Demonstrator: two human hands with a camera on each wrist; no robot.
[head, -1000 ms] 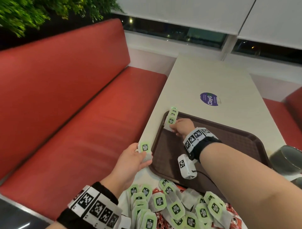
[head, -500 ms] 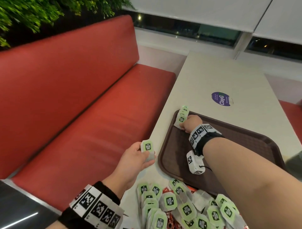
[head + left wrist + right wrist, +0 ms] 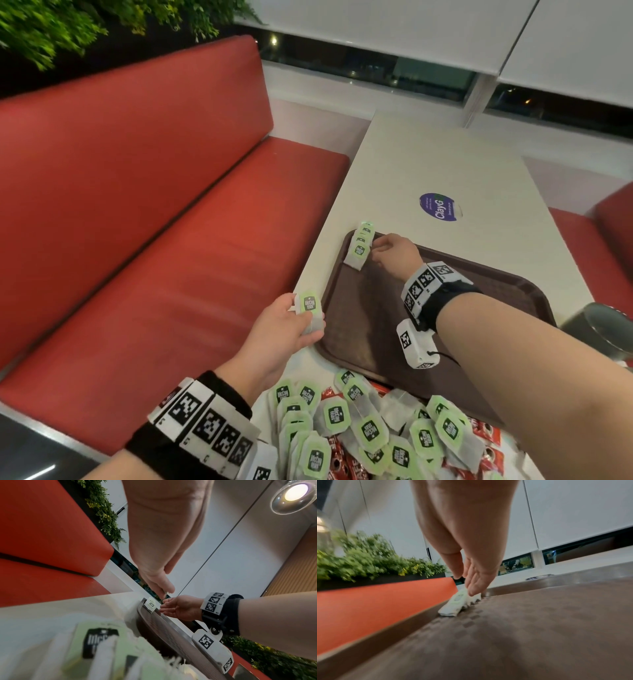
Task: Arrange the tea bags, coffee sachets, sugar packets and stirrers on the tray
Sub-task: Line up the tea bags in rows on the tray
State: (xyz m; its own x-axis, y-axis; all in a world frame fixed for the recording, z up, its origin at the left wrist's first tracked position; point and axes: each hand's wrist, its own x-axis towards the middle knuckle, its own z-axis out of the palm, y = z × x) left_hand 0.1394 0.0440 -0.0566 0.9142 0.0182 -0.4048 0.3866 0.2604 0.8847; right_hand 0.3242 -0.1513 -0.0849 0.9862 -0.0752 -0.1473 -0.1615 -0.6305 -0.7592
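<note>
Head view, tray: brown tray (image 3: 479, 298) on the table (image 3: 428, 164), mostly bare, with a row of tea bags (image 3: 360, 247) overlapping in its far left corner.
Head view, right hand: right hand (image 3: 394, 253) sits just beside that row, fingers loosely curled toward it, nothing gripped as far as I can see.
Head view, left hand: left hand (image 3: 284, 329) hovers at the tray's near left edge, thumb and fingers pinching one tea bag (image 3: 310, 310).
Head view, pile: loose tea bags and red sachets in a pile (image 3: 370, 435) on the table at the near side, off the tray.
Left wrist view, held bag: big and blurred up close, green tag (image 3: 96, 643) facing the camera; beyond it the right hand's fingers reach toward the corner row, barely touching or just short, hard to tell.
Right wrist view, fingers: fingers (image 3: 476, 582) straight, tips down over the top bag of the row on the tray.
Handling, my read: these bags look feather-light, soft and papery, easy to crumple or slide; pinch gently by the stiff tag end, then lay flat against the last one.
</note>
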